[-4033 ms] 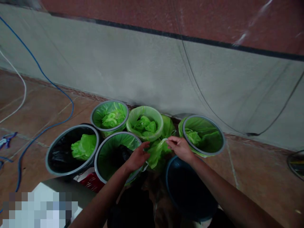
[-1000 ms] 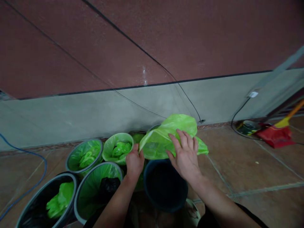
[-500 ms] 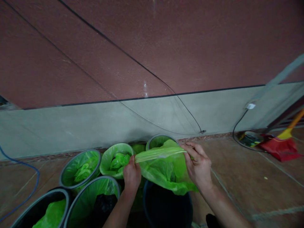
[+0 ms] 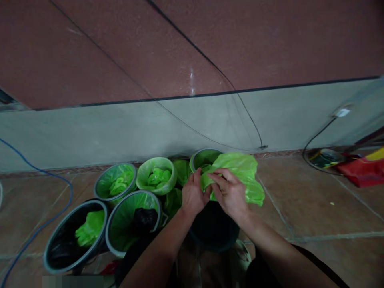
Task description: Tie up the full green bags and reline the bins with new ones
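My left hand (image 4: pixel 194 193) and my right hand (image 4: pixel 229 193) are close together, both closed on the edge of a light green plastic bag (image 4: pixel 240 168). The bag spreads out behind and to the right of my fingers. Directly below my hands stands a dark bucket (image 4: pixel 214 236) with no liner visible in it. Just behind the bag is a grey-rimmed bin (image 4: pixel 196 158), partly covered by the bag and my left hand.
To the left stand several bins lined with bags: a green-lined bin (image 4: pixel 103 184), a pale green bin (image 4: pixel 144 172), a bin holding a black bag (image 4: pixel 112 232) and a black-lined bin (image 4: pixel 54 244). A blue hose (image 4: pixel 67 200) crosses the floor. A red dustpan (image 4: pixel 364 172) lies at right.
My hands have come together from a wide stretch of the bag. The bag now hangs out to the right instead of spanning between them. The view has tilted down.
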Demonstrator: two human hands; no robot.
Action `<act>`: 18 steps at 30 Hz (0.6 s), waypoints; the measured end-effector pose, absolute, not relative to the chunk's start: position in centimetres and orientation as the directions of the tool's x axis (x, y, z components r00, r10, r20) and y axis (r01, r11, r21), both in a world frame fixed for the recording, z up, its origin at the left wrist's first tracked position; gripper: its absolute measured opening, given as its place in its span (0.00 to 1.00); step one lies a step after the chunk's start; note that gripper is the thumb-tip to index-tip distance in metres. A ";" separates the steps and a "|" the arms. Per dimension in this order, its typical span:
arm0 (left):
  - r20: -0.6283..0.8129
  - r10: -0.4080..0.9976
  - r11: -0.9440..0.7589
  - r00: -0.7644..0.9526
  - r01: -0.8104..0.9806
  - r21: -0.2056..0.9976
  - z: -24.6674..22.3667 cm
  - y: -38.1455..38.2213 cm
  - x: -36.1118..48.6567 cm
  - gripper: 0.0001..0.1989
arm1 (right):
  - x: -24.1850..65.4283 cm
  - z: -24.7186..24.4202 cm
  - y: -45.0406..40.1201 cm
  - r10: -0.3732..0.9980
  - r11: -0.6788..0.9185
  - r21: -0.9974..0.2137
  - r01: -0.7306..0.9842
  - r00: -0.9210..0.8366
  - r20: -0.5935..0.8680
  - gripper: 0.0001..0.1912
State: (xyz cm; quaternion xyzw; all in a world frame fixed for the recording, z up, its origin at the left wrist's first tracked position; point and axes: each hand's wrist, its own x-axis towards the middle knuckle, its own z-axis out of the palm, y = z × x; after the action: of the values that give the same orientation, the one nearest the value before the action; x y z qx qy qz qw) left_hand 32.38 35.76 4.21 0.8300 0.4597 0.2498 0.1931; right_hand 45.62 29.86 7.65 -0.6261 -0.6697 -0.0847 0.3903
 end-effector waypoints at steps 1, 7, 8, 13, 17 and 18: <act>0.174 0.878 -0.463 0.445 0.703 0.540 4.3 35.9 32.4 0.32 | 45.3 7.6 29.8 0.777 0.223 -0.352 0.909 0.053 0.627 0.15; -0.037 0.946 -0.276 0.321 0.862 0.425 5.2 37.8 30.9 0.33 | 46.8 7.5 29.9 0.844 0.095 -0.266 0.959 0.064 0.533 0.19; -0.048 0.958 -0.237 0.282 0.877 0.419 5.3 38.1 30.5 0.33 | 47.5 7.5 29.9 0.845 0.063 -0.267 0.962 0.091 0.526 0.19; -0.058 0.983 -0.129 0.176 0.875 0.466 5.5 39.4 29.1 0.32 | 51.2 7.9 29.6 0.794 -0.045 -0.272 0.961 0.200 0.575 0.19; -0.035 0.987 -0.118 0.154 0.868 0.483 5.6 39.8 28.7 0.29 | 53.5 8.2 29.3 0.743 -0.091 -0.274 0.957 0.249 0.622 0.19; -0.035 0.989 -0.111 0.146 0.870 0.481 5.6 39.9 28.6 0.29 | 53.9 8.3 29.2 0.731 -0.109 -0.287 0.952 0.272 0.626 0.19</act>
State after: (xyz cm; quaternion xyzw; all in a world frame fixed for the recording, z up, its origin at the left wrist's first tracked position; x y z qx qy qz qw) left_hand 28.60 39.92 5.63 0.7302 0.6363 0.1496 0.1991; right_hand 53.94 29.15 8.27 -0.7255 -0.5798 -0.1671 0.3311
